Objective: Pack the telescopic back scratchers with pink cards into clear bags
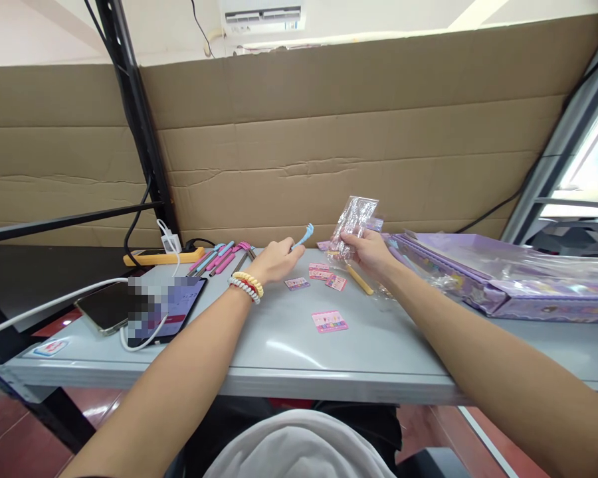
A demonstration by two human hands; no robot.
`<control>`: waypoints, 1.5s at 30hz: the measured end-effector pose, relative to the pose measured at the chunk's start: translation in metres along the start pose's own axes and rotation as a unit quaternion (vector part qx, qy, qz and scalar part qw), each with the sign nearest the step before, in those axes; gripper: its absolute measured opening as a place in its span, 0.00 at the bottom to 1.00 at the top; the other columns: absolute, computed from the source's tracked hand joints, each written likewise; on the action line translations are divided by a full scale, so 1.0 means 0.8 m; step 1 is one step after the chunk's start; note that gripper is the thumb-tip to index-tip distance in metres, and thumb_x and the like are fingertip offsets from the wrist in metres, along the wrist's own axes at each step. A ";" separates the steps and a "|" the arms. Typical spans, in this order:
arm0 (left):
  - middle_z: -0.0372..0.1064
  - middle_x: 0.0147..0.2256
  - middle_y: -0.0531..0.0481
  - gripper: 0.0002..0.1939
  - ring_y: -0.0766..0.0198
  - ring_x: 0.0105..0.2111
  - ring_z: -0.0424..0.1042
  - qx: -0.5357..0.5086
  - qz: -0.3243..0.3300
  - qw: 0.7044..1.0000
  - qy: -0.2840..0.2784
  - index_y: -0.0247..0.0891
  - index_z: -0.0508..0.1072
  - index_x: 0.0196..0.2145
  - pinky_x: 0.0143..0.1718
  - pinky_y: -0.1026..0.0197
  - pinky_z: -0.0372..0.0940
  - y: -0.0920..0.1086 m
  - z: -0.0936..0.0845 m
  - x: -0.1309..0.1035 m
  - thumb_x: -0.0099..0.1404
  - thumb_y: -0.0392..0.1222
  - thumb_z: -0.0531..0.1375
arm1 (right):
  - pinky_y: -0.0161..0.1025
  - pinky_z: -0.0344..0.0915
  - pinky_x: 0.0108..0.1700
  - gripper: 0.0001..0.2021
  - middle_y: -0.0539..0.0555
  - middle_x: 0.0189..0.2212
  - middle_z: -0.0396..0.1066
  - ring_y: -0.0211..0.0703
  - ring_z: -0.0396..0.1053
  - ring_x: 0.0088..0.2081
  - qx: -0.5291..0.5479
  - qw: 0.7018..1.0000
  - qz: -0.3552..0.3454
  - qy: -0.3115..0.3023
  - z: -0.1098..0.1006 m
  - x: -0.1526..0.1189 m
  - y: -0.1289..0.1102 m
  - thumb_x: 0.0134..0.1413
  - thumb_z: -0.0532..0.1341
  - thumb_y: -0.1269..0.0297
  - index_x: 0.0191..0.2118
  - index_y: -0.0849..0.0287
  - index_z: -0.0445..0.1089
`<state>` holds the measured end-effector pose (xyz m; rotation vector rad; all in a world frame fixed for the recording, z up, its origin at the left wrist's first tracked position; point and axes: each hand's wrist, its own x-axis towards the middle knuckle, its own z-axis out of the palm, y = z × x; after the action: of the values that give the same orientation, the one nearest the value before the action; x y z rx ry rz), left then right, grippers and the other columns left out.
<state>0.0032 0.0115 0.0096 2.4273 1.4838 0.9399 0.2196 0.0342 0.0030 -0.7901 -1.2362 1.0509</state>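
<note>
My left hand (274, 260) is closed around a slim light-blue stick (306, 234) with a shaped tip; its lower part is hidden by the fingers. Clear crinkled plastic packaging (353, 219) is pinched in my right hand (371, 251), raised above the table. Below that hand lies a yellow stick (359, 279). Between the hands, several small pink and purple printed cards (319, 271) are scattered, and one larger pink card (329, 321) lies nearer to me. Just beyond my left wrist rest several pink and blue pen-like sticks (219, 257).
A purple printed box (508, 295) with clear film on it fills the table's right side. At left are a phone (112, 305), a tablet (184, 312) with a white cable and a yellow power strip (149, 259). Cardboard (329, 133) stands behind the grey table (279, 345).
</note>
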 end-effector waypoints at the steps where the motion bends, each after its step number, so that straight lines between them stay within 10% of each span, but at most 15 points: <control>1: 0.59 0.21 0.54 0.16 0.65 0.20 0.57 -0.003 0.011 1.000 -0.015 0.40 0.55 0.25 0.23 0.63 0.48 0.000 0.001 -0.001 0.64 0.53 0.45 | 0.40 0.71 0.24 0.06 0.54 0.28 0.73 0.44 0.72 0.28 0.002 1.000 0.005 0.005 0.001 0.000 -0.001 0.43 0.65 0.67 0.28 0.59 0.67; 18: 0.64 0.29 0.54 0.16 0.65 0.29 0.63 -0.105 0.109 0.986 -0.077 0.39 0.62 0.37 0.31 0.63 0.56 0.024 0.008 -0.011 0.66 0.51 0.42 | 0.37 0.69 0.23 0.09 0.49 0.24 0.70 0.40 0.70 0.23 0.026 0.999 0.003 -0.022 0.017 -0.011 0.001 0.47 0.64 0.58 0.32 0.58 0.67; 27: 0.60 0.25 0.55 0.10 0.67 0.26 0.58 -0.093 0.138 0.981 -0.098 0.38 0.60 0.27 0.27 0.64 0.53 0.029 0.015 -0.011 0.64 0.45 0.47 | 0.42 0.71 0.29 0.05 0.51 0.24 0.72 0.42 0.72 0.25 0.109 0.994 0.007 -0.017 0.029 -0.015 -0.005 0.57 0.55 0.64 0.35 0.57 0.66; 45: 0.66 0.25 0.54 0.11 0.68 0.22 0.62 -0.093 0.068 0.992 -0.043 0.38 0.66 0.31 0.25 0.65 0.56 0.024 0.014 -0.006 0.63 0.44 0.48 | 0.44 0.65 0.49 0.17 0.52 0.39 0.73 0.41 0.71 0.44 0.192 0.980 -0.005 -0.044 0.028 -0.020 -0.021 0.63 0.42 0.57 0.33 0.55 0.65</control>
<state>0.0224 -0.0004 0.0069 2.4228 1.1597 0.9397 0.2006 0.0116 0.0169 -0.4424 -1.0621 1.2783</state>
